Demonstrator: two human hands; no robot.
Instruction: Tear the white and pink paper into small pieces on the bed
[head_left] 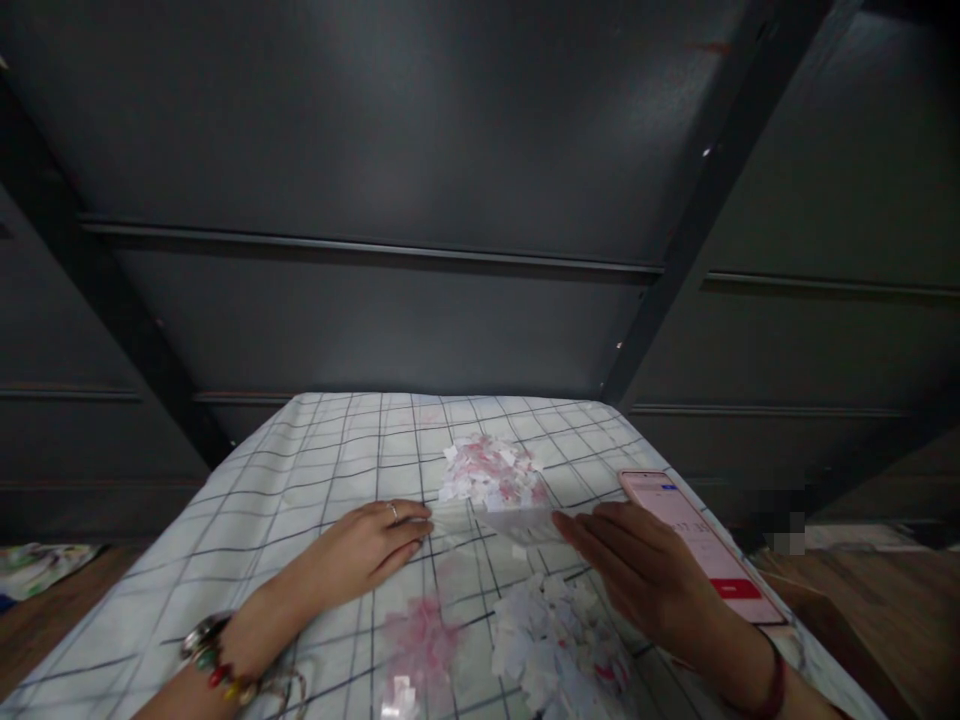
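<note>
A clear plastic bag [517,524] lies flat on the checked cloth, its near edge stretched between my hands. White and pink paper scraps [491,470] fill its far part. My left hand [379,545], with a ring on one finger, is closed at the bag's left corner. At the right corner, the fingertips of my right hand [645,560] grip the edge; its thumb is hidden. Close to me lies a heap of white paper pieces [551,640], partly behind my right forearm. Left of the heap rests a clear packet with pink contents [422,645].
A phone with a lit pink screen [705,550] lies at the table's right side, partly covered by my right hand. The white checked tablecloth [315,450] reaches a dark grey panelled wall [405,320]. Patterned fabric [45,568] is at the far left.
</note>
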